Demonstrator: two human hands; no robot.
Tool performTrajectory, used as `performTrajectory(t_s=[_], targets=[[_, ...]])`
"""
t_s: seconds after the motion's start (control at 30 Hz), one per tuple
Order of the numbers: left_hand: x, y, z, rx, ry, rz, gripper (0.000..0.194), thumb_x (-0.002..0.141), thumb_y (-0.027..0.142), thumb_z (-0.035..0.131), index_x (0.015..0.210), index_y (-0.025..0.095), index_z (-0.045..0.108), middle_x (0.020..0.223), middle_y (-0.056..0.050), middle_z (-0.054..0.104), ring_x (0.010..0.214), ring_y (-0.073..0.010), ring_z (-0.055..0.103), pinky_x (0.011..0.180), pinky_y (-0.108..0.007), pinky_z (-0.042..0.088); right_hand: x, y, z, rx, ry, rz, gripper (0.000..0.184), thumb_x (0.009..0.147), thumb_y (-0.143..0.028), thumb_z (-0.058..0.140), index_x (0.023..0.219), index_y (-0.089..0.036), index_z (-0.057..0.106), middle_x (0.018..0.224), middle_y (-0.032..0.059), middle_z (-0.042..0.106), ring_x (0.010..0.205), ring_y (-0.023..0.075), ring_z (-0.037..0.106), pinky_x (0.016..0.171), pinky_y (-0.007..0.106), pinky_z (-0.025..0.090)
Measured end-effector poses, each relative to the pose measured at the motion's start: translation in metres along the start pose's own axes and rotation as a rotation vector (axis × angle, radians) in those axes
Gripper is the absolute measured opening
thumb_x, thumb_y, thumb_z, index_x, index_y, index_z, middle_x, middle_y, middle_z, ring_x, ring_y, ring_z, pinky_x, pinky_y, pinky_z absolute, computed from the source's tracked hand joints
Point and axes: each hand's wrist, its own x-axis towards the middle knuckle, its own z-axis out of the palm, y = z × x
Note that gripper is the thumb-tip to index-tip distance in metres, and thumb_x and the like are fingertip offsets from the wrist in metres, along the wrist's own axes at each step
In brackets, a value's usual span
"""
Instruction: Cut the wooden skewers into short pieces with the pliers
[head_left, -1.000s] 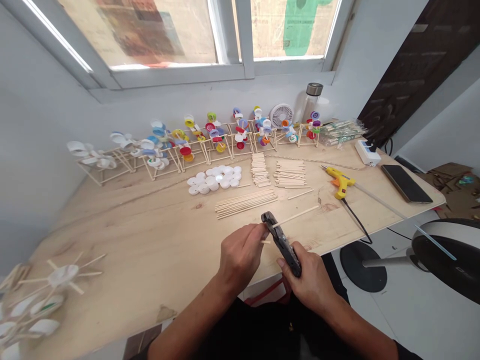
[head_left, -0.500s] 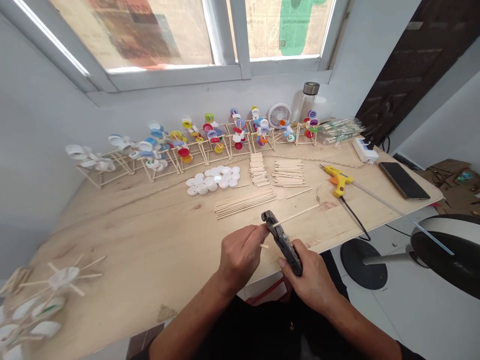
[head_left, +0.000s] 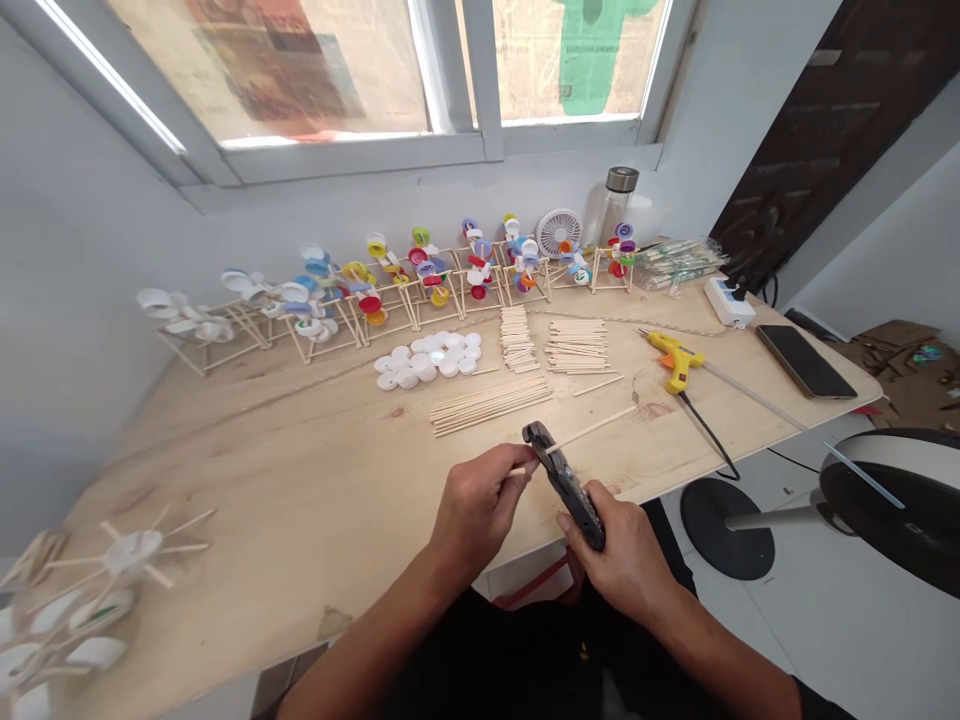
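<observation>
My right hand (head_left: 626, 555) is wrapped round the handles of dark cutting pliers (head_left: 566, 485), which point up and left over the table's front part. A thin wooden stick (head_left: 596, 429) passes at the jaws and reaches out to the right. My left hand (head_left: 476, 505) is closed just left of the jaws, pinching wood between thumb and fingers. A short stick end (head_left: 517, 471) shows at its fingertips; whether it is one piece with the long stick is hidden. Beyond the hands lies a bundle of long sticks (head_left: 491, 405).
White bottle caps (head_left: 427, 360) and short stick piles (head_left: 577, 345) lie mid-table. Stick frames with coloured cap wheels (head_left: 431, 270) line the wall. A yellow glue gun (head_left: 677, 360), phone (head_left: 806, 360) and power strip (head_left: 729, 302) are right; a spoked wheel (head_left: 131, 552) is left.
My left hand has turned a little, and the short stick end at its fingertips has swung up and left. My right hand and the pliers have hardly moved.
</observation>
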Motion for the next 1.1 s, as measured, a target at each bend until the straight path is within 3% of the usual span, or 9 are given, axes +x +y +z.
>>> performTrajectory(t_s=[0.13, 0.27, 0.5, 0.77, 0.97, 1.1], targets=[[-0.008, -0.008, 0.012, 0.218, 0.112, 0.125, 0.015, 0.083, 0.013, 0.044, 0.092, 0.016, 0.056, 0.072, -0.003, 0.063, 0.063, -0.0106, 0.058, 0.057, -0.02, 0.044, 0.002, -0.002, 0.001, 0.061, -0.012, 0.02, 0.022, 0.081, -0.041, 0.044, 0.071, -0.022, 0.043, 0.054, -0.0023, 0.052, 0.05, 0.0155, 0.051, 0.049, 0.022, 0.032], [-0.008, -0.01, 0.013, 0.279, 0.116, 0.172, 0.017, 0.083, 0.011, 0.042, 0.089, 0.015, 0.057, 0.062, -0.001, 0.06, 0.055, -0.0101, 0.055, 0.053, -0.019, 0.042, 0.002, -0.003, -0.003, 0.077, -0.02, 0.013, 0.018, 0.08, -0.039, 0.046, 0.074, -0.022, 0.043, 0.06, -0.0019, 0.054, 0.054, 0.0156, 0.052, 0.05, 0.022, 0.033], [0.001, 0.0, 0.002, -0.002, 0.01, 0.006, 0.015, 0.084, 0.014, 0.044, 0.082, 0.017, 0.058, 0.067, -0.001, 0.063, 0.054, -0.0089, 0.055, 0.05, -0.018, 0.041, 0.0, -0.005, -0.01, 0.08, -0.041, 0.009, 0.016, 0.081, -0.037, 0.045, 0.076, -0.022, 0.042, 0.062, -0.0025, 0.052, 0.055, 0.0156, 0.051, 0.052, 0.023, 0.034], [0.009, 0.001, -0.007, -0.166, -0.134, -0.12, 0.021, 0.084, 0.019, 0.045, 0.065, 0.017, 0.053, 0.053, 0.005, 0.051, 0.045, -0.0064, 0.044, 0.045, -0.017, 0.035, 0.002, 0.0, -0.007, -0.006, -0.019, -0.008, 0.019, 0.083, -0.039, 0.043, 0.074, -0.022, 0.04, 0.056, -0.0031, 0.049, 0.051, 0.0154, 0.048, 0.049, 0.023, 0.03], [-0.003, -0.004, 0.01, 0.059, 0.071, -0.001, 0.013, 0.083, 0.014, 0.046, 0.091, 0.016, 0.057, 0.072, -0.001, 0.063, 0.062, -0.0099, 0.057, 0.056, -0.019, 0.042, 0.005, -0.001, -0.002, 0.003, -0.011, 0.011, 0.018, 0.081, -0.038, 0.044, 0.074, -0.021, 0.044, 0.057, -0.0019, 0.051, 0.051, 0.015, 0.049, 0.049, 0.022, 0.031], [-0.005, -0.006, 0.012, 0.139, 0.063, 0.059, 0.016, 0.083, 0.01, 0.044, 0.091, 0.016, 0.057, 0.071, -0.001, 0.062, 0.063, -0.0098, 0.057, 0.057, -0.018, 0.042, 0.005, -0.005, -0.007, 0.042, -0.043, 0.02, 0.017, 0.081, -0.038, 0.045, 0.075, -0.022, 0.044, 0.061, -0.0018, 0.053, 0.055, 0.0153, 0.05, 0.051, 0.021, 0.033]])
